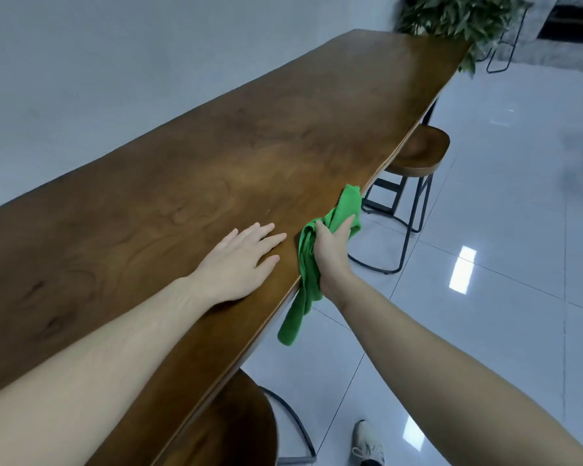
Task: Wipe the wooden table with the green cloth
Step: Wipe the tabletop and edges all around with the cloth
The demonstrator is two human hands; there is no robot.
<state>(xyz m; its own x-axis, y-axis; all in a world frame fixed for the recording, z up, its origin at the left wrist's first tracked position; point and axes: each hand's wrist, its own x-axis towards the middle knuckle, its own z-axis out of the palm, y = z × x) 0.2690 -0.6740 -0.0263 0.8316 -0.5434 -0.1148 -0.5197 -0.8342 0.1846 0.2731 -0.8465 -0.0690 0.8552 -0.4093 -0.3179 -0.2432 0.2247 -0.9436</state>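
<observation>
While my left hand (pixel 241 260) is lying flat with fingers spread on the table (pixel 182 169), probably bracing me, my right hand (pixel 332 253) is bunching the green cloth (pixel 305 264) in a closed grip against the table's near edge. Part of the cloth is hanging off, so I judge I'm wiping along the rim.

Smooth wooden table (pixel 189 169), soft cloth (pixel 345 205)

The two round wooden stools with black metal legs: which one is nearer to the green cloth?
The farther wooden stool, beyond the right hand; the green cloth nearly reaches it. The other stool sits at the bottom edge.
</observation>
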